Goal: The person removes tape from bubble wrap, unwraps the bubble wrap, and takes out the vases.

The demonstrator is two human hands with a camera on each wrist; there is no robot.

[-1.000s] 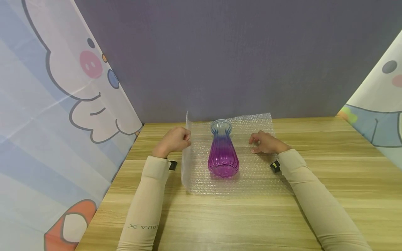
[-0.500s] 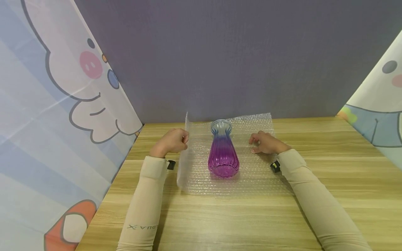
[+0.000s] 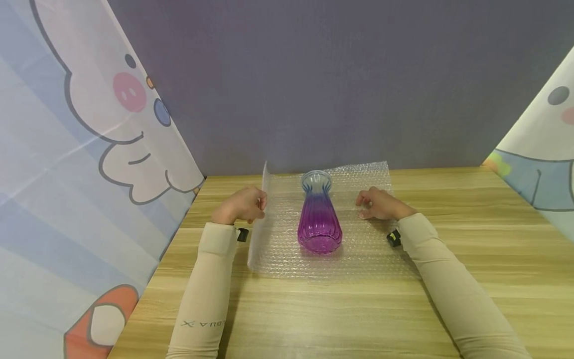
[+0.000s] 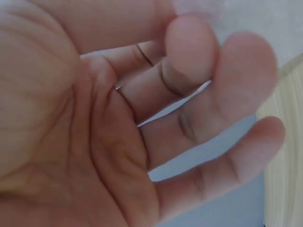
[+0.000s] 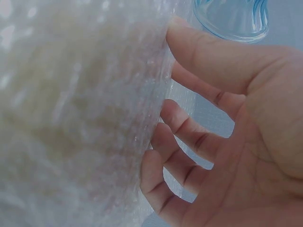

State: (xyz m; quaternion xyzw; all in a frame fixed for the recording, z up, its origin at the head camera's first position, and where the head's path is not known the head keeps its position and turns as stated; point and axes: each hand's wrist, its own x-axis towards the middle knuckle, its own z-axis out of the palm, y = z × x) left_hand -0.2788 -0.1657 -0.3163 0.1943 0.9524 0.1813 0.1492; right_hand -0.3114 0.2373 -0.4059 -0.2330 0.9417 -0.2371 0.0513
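Wood-grain tabletop [image 3: 336, 319]: purple-to-blue fluted glass vase [image 3: 319, 214] on transparent bubble-wrap sheet [image 3: 284, 244].
Vase lies on its side near mid-sheet, mouth pointing away; left hand [image 3: 241, 205] pinches the sheet's raised left edge, right hand [image 3: 381, 204] its right side; plain grey backdrop [image 3: 305, 89] behind.

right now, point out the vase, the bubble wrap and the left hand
Vase [image 3: 319, 217]: head view, middle of its purple body.
Bubble wrap [image 3: 284, 234]: head view, bare part left of the vase.
Left hand [image 3: 240, 204]: head view, back of the hand.
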